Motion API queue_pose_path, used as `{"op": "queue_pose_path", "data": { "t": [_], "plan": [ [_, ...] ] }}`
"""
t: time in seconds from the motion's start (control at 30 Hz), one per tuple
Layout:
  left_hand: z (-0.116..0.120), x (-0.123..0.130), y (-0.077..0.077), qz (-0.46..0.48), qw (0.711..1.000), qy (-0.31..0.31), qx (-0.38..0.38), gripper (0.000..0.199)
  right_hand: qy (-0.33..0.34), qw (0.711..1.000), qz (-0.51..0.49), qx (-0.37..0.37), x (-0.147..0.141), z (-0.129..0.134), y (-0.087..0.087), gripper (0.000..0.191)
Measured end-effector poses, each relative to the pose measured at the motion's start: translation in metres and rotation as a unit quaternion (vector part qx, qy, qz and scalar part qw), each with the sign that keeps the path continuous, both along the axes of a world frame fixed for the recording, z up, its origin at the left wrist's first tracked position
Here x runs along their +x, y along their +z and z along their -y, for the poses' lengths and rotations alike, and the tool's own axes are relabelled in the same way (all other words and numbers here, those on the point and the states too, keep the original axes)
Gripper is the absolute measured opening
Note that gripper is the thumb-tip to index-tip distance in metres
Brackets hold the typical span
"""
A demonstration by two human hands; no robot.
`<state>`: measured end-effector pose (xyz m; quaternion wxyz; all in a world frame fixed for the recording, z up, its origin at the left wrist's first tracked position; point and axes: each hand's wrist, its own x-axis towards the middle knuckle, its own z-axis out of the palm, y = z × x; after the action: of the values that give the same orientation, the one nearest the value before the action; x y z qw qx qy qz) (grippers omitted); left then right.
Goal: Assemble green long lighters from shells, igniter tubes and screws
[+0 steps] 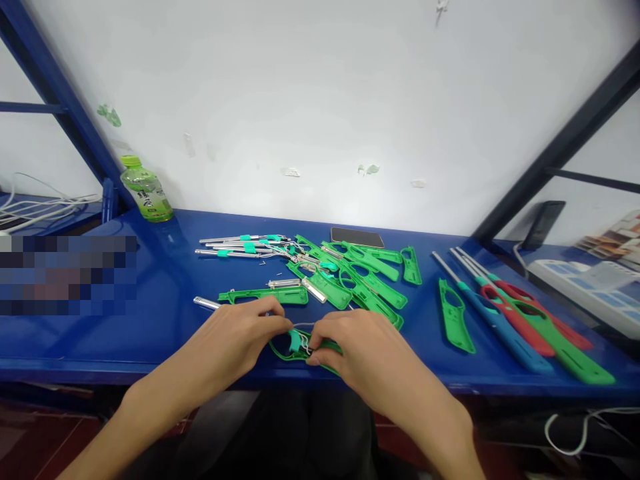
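Observation:
Near the table's front edge lies a green lighter casing half (285, 353), inner side up, with a teal trigger (295, 341) and thin white wires (305, 344) in it. My left hand (250, 330) is closed in a pinch at the trigger's upper left. The fingers of my right hand (357, 343) are pressed together on the wires at the casing's right part, which they partly cover. A metal tube (205, 303) sticks out to the left behind my left hand. Just beyond lies another green casing half (275, 295).
Behind my hands lies a pile of green casing halves (370, 287) and metal tubes with teal triggers (230, 247). A phone (356, 237) and a drink bottle (146, 190) stand farther back. On the right lie a loose casing half (456, 320) and several long lighters (505, 327).

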<state>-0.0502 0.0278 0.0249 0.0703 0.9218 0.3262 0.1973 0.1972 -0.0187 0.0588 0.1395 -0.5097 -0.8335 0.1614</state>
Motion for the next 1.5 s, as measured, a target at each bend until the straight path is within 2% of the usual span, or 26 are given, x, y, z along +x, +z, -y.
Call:
{"op": "queue_pose_path", "data": {
  "t": [0.33, 0.6, 0.7, 0.9, 1.17, 1.5],
  "plan": [
    [0.002, -0.002, 0.000, -0.023, 1.000, -0.003, 0.003, 0.035, -0.013, 1.000, -0.001, -0.009, -0.003, 0.001, 0.000, 0.016],
    [0.001, -0.003, -0.003, -0.031, 0.999, -0.001, 0.031, 0.044, 0.006, 1.000, 0.016, -0.012, -0.004, 0.002, 0.005, 0.019],
    [0.006, -0.003, 0.000, -0.040, 0.999, 0.004, 0.025, 0.040, 0.005, 1.000, 0.015, -0.015, -0.003, 0.002, 0.005, 0.018],
    [0.020, 0.000, 0.012, -0.047, 0.997, 0.037, -0.053, 0.019, 0.009, 1.000, 0.008, -0.018, -0.003, 0.002, 0.006, 0.018],
    [0.015, -0.001, 0.002, -0.072, 0.996, 0.035, -0.040, 0.021, 0.005, 1.000, 0.005, -0.008, -0.003, 0.004, 0.005, 0.017],
    [0.021, -0.001, 0.006, -0.070, 0.996, 0.041, -0.047, 0.017, -0.001, 1.000, 0.000, -0.015, -0.006, 0.001, 0.003, 0.014]
  ]
}}
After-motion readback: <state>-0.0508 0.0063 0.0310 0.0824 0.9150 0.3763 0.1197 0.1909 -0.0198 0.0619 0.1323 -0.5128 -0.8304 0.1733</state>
